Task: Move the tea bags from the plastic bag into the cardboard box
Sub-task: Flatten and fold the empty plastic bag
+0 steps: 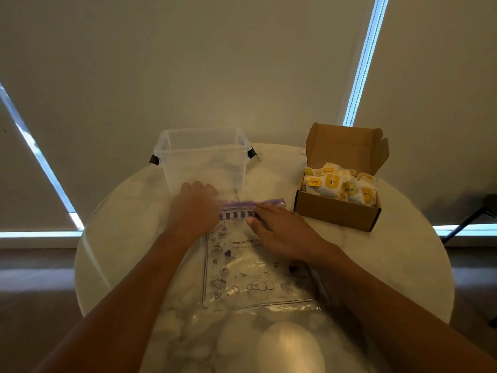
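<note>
Starting at the near edge, a bright oval reflection (290, 348) is seen on the glossy, marble-veined top of a round table (390, 259). Just beyond it, a clear plastic bag (258, 281) printed with purple doodles is laid flat, the marble showing through it. Both forearms are stretched over the bag to its far end, where a purple zip strip (242, 204) runs across.

The left hand (193, 208) is set on the left end of the strip with its back to the camera; its fingers are hidden, so whether they grip or only press cannot be told. The right hand (279, 227) is laid along the right part of the strip, fingers straight and flat, thumb stretched beside them on the bag.

Farther right, an open cardboard box (336, 214) is stood with its lid raised, and the yellow-labelled tea bags (333, 183) are heaped inside it to the rim. Behind the hands, a clear tub (204, 160) with black side clips (154, 159) is placed upright.

Beyond the table, beige blinds (188, 63) are drawn, with thin strips of daylight (365, 63) at their edges. A dark floor (35, 278) is seen below.
</note>
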{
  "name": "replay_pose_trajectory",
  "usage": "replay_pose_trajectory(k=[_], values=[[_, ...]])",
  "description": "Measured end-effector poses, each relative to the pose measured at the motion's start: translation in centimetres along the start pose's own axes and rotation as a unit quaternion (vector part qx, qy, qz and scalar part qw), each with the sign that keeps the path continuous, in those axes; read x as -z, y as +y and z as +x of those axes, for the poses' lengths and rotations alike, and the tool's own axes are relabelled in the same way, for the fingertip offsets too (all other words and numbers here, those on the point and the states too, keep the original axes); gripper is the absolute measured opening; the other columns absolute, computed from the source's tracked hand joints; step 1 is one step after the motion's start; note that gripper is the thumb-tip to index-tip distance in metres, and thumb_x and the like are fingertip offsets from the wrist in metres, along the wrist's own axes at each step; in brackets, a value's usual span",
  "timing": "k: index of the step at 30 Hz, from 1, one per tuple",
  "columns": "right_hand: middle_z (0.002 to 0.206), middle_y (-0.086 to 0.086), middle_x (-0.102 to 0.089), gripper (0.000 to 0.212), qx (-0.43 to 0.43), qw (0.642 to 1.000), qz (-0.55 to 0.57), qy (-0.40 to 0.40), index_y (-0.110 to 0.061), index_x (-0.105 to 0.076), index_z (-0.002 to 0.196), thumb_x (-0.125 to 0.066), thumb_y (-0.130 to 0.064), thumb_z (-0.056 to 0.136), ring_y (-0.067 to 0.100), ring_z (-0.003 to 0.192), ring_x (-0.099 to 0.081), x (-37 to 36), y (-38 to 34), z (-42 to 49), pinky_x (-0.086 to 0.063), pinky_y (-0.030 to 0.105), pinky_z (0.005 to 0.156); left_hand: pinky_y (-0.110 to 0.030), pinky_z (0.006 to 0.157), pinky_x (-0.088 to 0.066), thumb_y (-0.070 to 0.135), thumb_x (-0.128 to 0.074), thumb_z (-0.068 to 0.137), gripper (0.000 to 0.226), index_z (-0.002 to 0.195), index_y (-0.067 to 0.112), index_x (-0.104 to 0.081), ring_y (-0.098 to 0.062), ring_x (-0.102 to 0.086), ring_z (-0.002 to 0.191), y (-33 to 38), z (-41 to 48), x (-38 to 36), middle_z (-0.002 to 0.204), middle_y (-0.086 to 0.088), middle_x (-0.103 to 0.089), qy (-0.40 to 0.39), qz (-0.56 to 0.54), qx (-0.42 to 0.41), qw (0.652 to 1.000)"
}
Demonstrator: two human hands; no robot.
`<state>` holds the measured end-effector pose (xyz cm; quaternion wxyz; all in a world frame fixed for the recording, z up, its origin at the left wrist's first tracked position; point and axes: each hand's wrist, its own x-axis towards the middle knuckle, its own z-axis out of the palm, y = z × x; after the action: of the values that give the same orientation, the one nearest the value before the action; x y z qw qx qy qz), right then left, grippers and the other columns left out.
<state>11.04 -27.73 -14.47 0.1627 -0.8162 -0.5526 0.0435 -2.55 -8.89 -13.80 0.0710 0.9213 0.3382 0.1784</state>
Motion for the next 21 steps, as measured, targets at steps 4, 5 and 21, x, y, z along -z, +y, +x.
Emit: replay_pose_trajectory(k=[4,5,21], values=[[0.156,-0.002,-0.049,0.050,0.019,0.994,0.018,0.103,-0.026,-0.046,0.156,-0.048,-0.043,0.109,0.022,0.143,-0.041,0.9,0.2,0.2,-0.036,0.046,0.116,-0.032,0.097,-0.053,0.018,-0.065,0.109,0.015,0.118,0.023,-0.075,-0.016,-0.055,0.114,-0.1,0.1,-0.2,0.120,0.002,-0.055,0.033,-0.124,-0.070,0.989],[0.158,-0.003,-0.048,0.052,0.026,0.991,0.015,0.127,-0.027,-0.044,0.157,-0.051,-0.042,0.108,0.020,0.145,-0.037,1.0,0.4,0.3,-0.034,0.046,0.119,-0.022,0.095,-0.052,0.014,-0.065,0.109,0.015,0.116,0.022,-0.075,-0.010,-0.058,0.108,0.1,0.0,-0.1,0.118,0.002,-0.053,0.042,-0.158,-0.095,0.982],[0.111,-0.005,-0.069,0.018,0.103,0.954,0.044,0.277,-0.022,-0.071,0.117,-0.068,-0.031,0.102,0.013,0.096,-0.063,2.0,0.3,0.4,-0.058,0.039,0.081,-0.016,0.090,-0.061,0.023,-0.071,0.106,0.027,0.132,0.028,-0.070,-0.006,-0.075,0.105,-0.3,-0.5,3.0,0.116,0.013,-0.076,0.102,-0.332,-0.155,0.925]])
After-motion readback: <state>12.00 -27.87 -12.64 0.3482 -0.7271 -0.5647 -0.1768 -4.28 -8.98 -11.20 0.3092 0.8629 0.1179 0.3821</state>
